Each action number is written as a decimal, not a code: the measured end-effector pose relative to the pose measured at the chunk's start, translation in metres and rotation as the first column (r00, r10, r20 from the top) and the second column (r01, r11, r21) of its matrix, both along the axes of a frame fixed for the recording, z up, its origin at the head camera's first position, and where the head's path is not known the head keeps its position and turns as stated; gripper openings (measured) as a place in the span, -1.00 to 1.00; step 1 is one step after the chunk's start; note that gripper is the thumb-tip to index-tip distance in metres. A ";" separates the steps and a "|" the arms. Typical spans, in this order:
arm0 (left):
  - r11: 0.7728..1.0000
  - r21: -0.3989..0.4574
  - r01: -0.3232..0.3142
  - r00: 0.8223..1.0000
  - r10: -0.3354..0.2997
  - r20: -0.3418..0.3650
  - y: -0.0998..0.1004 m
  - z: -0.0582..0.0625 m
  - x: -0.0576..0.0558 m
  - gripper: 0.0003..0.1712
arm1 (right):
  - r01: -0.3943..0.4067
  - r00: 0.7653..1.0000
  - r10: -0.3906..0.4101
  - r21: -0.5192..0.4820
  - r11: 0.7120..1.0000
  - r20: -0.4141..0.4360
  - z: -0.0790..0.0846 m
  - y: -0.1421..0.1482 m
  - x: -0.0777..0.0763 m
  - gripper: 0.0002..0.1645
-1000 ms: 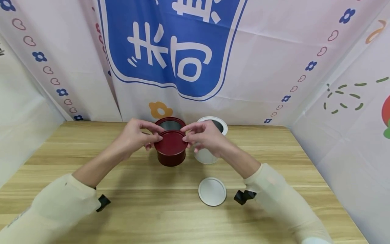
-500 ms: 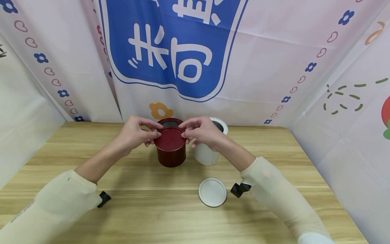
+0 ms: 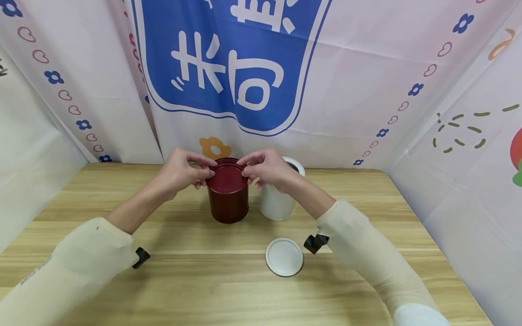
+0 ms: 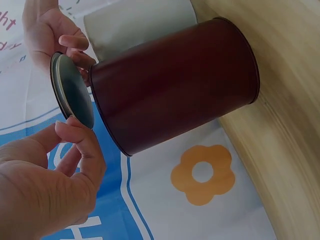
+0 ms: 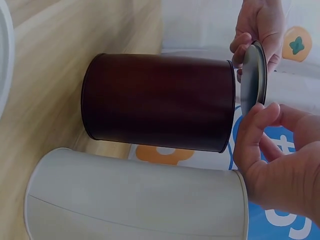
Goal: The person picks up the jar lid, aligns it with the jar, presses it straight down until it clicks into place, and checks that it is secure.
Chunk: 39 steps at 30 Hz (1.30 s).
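Note:
A dark red lid hovers close over the mouth of a dark red canister, covering most of the opening in the head view. My left hand pinches the lid's left edge between thumb and fingers. On the opposite edge, my right hand pinches it the same way. Both wrist views show a narrow gap between the lid's metallic underside and the canister's rim. The canister stands upright on the wooden table.
Just right of the red canister stands an uncovered white canister, partly behind my right hand. A round white lid lies flat on the table in front of it. A printed cloth hangs along the table's back edge.
Both hands have carried the red lid away from me, toward the back, so it now covers more of the red canister's mouth. The canisters and the white lid have stayed put.

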<state>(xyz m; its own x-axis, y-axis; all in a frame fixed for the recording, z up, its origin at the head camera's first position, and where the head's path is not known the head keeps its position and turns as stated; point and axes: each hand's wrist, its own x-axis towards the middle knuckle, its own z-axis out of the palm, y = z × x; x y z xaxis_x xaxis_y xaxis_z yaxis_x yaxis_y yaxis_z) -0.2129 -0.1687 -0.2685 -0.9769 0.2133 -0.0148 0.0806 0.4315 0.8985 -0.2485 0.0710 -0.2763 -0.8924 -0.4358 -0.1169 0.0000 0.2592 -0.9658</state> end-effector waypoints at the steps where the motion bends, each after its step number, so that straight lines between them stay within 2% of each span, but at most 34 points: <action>1: 1.000 0.000 -0.002 1.000 0.002 0.005 0.000 0.001 -0.001 -0.65 | 0.002 1.000 -0.002 0.004 1.000 0.001 0.001 -0.001 -0.001 -0.69; 12: 1.000 -0.002 -0.016 0.999 0.016 0.047 -0.005 0.006 -0.015 -0.65 | 0.007 1.000 -0.007 0.028 1.000 0.005 0.007 -0.010 -0.013 -0.70; 19: 1.000 -0.004 -0.025 0.998 0.025 0.064 -0.007 0.006 -0.018 -0.64 | 0.005 1.000 -0.004 0.054 0.999 -0.008 0.009 -0.014 -0.016 -0.72; 29: 0.999 0.016 -0.035 0.995 0.033 0.094 -0.009 0.007 -0.025 -0.62 | 0.001 0.999 -0.004 0.067 0.998 0.047 0.010 -0.014 -0.023 -0.73; 39: 0.999 0.031 -0.042 0.990 0.038 0.133 -0.008 0.006 -0.031 -0.61 | -0.005 0.998 -0.004 0.149 0.989 0.060 0.014 -0.016 -0.031 -0.73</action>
